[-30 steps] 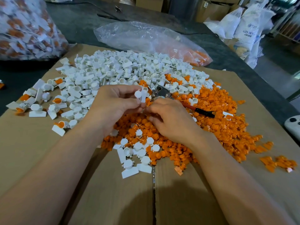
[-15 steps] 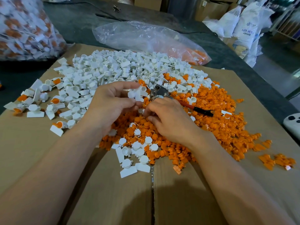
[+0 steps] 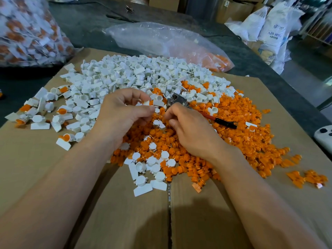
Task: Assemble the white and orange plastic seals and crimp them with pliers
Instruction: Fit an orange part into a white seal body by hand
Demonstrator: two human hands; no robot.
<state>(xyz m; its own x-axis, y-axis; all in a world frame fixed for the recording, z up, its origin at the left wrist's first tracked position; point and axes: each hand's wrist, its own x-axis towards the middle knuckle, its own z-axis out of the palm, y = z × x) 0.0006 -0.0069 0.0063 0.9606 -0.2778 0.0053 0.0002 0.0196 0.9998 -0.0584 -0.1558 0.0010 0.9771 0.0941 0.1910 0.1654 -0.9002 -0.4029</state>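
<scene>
My left hand [image 3: 124, 112] pinches a white seal piece [image 3: 146, 103] between thumb and fingers, just above where the white pile [image 3: 125, 76] meets the orange pile [image 3: 239, 133]. My right hand [image 3: 192, 132] has its fingers curled, with the tips down among the orange pieces close to the left hand. Whether it holds one is hidden. Pliers lie behind the right hand: the metal head [image 3: 177, 100] shows above the knuckles and the red and black handle [image 3: 224, 123] sticks out to the right.
Everything lies on flattened cardboard [image 3: 53, 177] with a centre seam. Several joined white and orange seals [image 3: 64, 139] sit at the left. A clear bag with orange pieces [image 3: 161, 40] lies behind, a full bag of seals [image 3: 27, 33] at far left, and a white device [image 3: 323, 135] at the right edge.
The white piece has sunk deeper between my left hand's fingers, so less of it shows. My right hand has stayed over the orange pile by the pliers.
</scene>
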